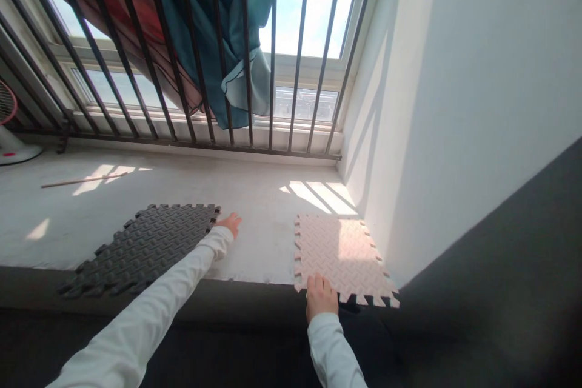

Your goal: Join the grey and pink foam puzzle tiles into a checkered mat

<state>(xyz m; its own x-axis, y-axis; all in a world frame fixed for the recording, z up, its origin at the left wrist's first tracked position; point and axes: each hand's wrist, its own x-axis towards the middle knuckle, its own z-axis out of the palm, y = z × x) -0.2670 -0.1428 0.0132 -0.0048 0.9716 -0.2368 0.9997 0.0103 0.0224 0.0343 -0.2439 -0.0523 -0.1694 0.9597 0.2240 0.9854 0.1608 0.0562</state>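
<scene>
Nearest: two white sleeves reaching in from the bottom. Right hand (pixel 322 297) is at the near edge of the pink mat (pixel 327 242), left of that edge's middle, fingers side by side on top; thumb side hidden, so can't tell if that grip is clamped on it. Pink mat lies on the pale ledge (pixel 264 248), right end by the white wall (pixel 477 85), near edge poking past the ledge front, sun patch on its surface. Left hand (pixel 230 224) is at the right edge of the dark grey mat (pixel 159 242), fingers loosely apart, that grip clamped on nothing; contact with the mat unclear. Grey mat lies flat-ish, near corner also over the ledge front. The two mats are well apart, bare ledge between. Farther back: thin stick (pixel 84 180) on the ledge, white-based fan (pixel 13 147) cut off at far left, then dark metal railing (pixel 261 150), red and teal curtain (pixel 204 30) behind the bars, window (pixel 302 12) last.
</scene>
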